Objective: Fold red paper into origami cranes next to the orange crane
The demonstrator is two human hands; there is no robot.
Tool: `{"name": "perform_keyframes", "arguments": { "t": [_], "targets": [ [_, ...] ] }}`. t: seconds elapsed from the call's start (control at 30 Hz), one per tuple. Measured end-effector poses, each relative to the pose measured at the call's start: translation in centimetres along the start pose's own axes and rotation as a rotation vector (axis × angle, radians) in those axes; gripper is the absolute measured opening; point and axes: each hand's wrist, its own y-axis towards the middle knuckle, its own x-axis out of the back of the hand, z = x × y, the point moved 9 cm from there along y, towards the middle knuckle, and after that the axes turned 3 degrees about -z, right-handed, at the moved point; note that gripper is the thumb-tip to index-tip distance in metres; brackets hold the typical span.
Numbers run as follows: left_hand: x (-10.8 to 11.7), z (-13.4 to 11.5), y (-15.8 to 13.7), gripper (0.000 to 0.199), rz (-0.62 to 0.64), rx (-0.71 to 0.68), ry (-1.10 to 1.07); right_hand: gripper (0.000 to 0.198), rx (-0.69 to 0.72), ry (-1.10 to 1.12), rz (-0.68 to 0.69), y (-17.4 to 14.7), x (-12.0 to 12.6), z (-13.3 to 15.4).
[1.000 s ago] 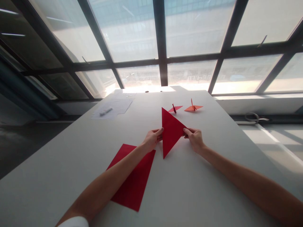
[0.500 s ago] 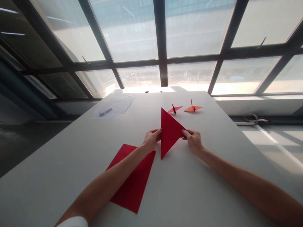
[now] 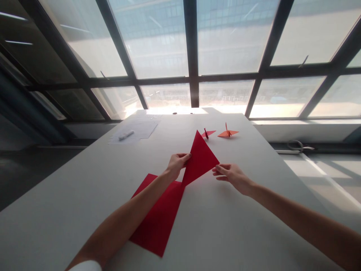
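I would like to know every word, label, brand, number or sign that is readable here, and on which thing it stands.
No readable text anywhere.
Folded red paper in the left hand: no visible writing.
Red sheet on the table: no visible writing.
Red crane, orange crane: no visible writing.
White papers and the pale object on them: too blurred to tell if they bear text.

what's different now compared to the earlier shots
The red triangle has turned clockwise, its top corner swinging right and its bottom corner left, to the edge of the red sheet in view. The right hand seems to have let go, its fingers open beside the right corner. Unchanged: the left hand's grip, the sheet, the red crane and the orange crane.
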Motion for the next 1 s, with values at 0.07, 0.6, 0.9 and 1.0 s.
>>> {"name": "perform_keyframes", "arguments": {
  "t": [0.07, 0.6, 0.9, 1.0],
  "targets": [
    [-0.1, 0.4, 0.1, 0.044, 0.031, 0.032, 0.056, 0.047, -0.080, -0.177, 0.017, -0.4, 2.3, 0.2],
    [-9.0, 2.0, -2.2, 0.023, 0.710, 0.232, 0.739, 0.023, 0.174, -0.964, 0.580, 5.2, -5.5, 2.3],
    [-8.8, 2.6, -1.0, 0.030, 0.722, 0.206, 0.829, 0.024, 0.105, -0.919, 0.602, 5.6, -4.3, 1.3],
    [-8.9, 2.7, -1.0, 0.028, 0.724, 0.191, 0.811, 0.025, 0.081, -0.901, 0.606, 5.6, -4.3, 1.2]
  ]
}}
